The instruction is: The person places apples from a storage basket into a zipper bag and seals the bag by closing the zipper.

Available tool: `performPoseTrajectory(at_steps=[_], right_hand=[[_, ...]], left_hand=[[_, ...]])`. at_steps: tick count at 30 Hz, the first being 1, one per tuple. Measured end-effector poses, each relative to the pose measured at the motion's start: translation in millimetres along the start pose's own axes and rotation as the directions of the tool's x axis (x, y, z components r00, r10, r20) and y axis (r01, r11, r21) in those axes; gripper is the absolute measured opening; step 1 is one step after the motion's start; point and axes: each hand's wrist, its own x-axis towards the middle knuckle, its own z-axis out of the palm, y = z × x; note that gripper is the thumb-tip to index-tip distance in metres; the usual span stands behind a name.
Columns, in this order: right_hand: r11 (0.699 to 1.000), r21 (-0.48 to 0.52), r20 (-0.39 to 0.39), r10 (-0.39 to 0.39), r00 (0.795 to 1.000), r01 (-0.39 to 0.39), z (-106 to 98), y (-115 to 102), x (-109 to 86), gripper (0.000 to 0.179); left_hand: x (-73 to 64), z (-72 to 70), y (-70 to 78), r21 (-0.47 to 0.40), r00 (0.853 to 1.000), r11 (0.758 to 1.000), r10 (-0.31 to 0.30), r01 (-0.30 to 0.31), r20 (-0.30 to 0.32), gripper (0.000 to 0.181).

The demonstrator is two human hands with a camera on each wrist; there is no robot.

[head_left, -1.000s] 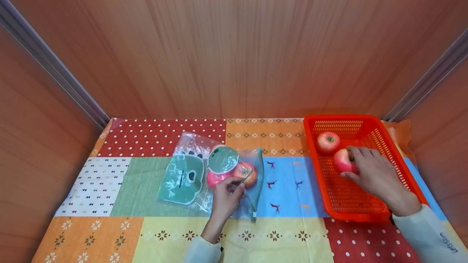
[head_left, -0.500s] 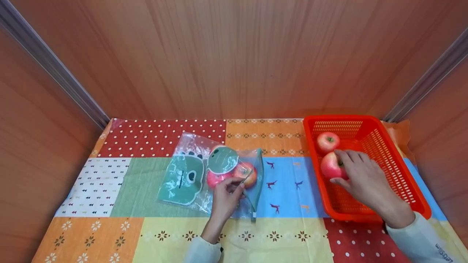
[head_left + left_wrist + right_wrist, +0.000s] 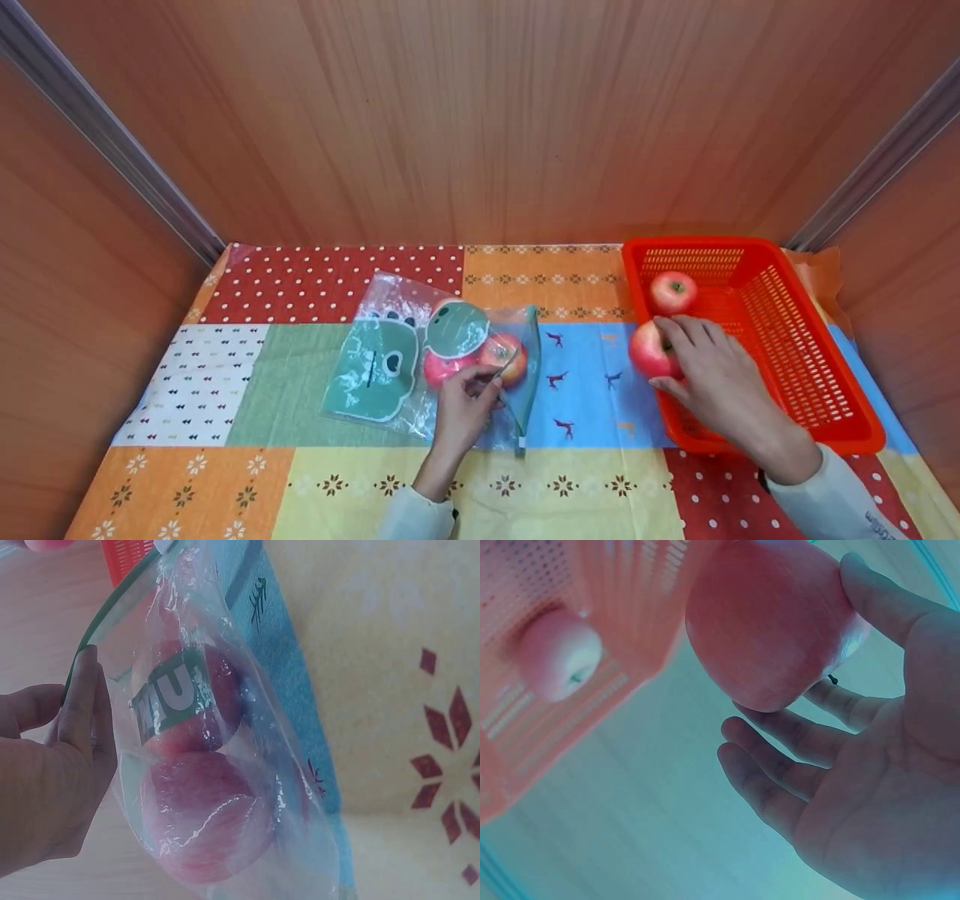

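Left of the red basket (image 3: pixel 810 352) the left hand (image 3: pixel 466 405) pinches a bag (image 3: pixel 367 375); at the basket rim (image 3: pixel 634 285) the right hand (image 3: pixel 712 367), curved wide, grips an apple (image 3: pixel 649 351)

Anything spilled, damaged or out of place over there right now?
I see nothing spilled or damaged. Slightly untidy: the tablecloth edge is rumpled beside the far right corner of the red basket, and the clear bag lies askew. The apple in the right hand looks sound.
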Motion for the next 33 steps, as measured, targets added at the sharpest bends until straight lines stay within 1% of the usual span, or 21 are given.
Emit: performPoseTrajectory(at_steps=[4,7,10,17,24,29,33], right_hand=[[1.0,-0.016,-0.004,-0.022,1.0,0.022,5,-10,0.8,0.085],[0.998,-0.033,-0.032,-0.061,0.998,0.06,10,-17,0.9,0.083],[0.996,-0.039,-0.057,-0.087,0.995,0.085,14,-24,1.2,0.08],[0.996,-0.037,-0.041,-0.084,0.996,0.083,23,-40,3.4,0.081],[0.993,-0.053,-0.049,-0.111,0.993,0.109,37,-54,5.3,0.082],[0.994,-0.02,-0.031,-0.105,0.994,0.104,49,-63,7.4,0.079],[0.996,0.013,-0.005,-0.087,0.996,0.087,60,-69,10.6,0.078]], left_hand=[[0.0,0.4,0.3,-0.004,1.0,1.0,0.003,-0.003,0.002,0.02],[-0.1,0.7,0.2,-0.01,1.0,1.0,0.01,-0.01,0.003,0.02],[0.4,1.3,-0.1,-0.002,1.0,1.0,0.004,-0.004,0.0,0.02],[2.0,1.8,0.0,0.009,1.0,1.0,0.002,-0.002,0.0,0.02],[3.8,2.1,-0.1,0.024,1.0,0.999,-0.028,0.028,0.012,0.021],[6.2,3.5,-0.9,0.035,0.999,0.998,-0.053,0.052,0.012,0.022],[7.3,4.9,-0.8,0.047,0.999,0.998,-0.052,0.052,0.009,0.021]])
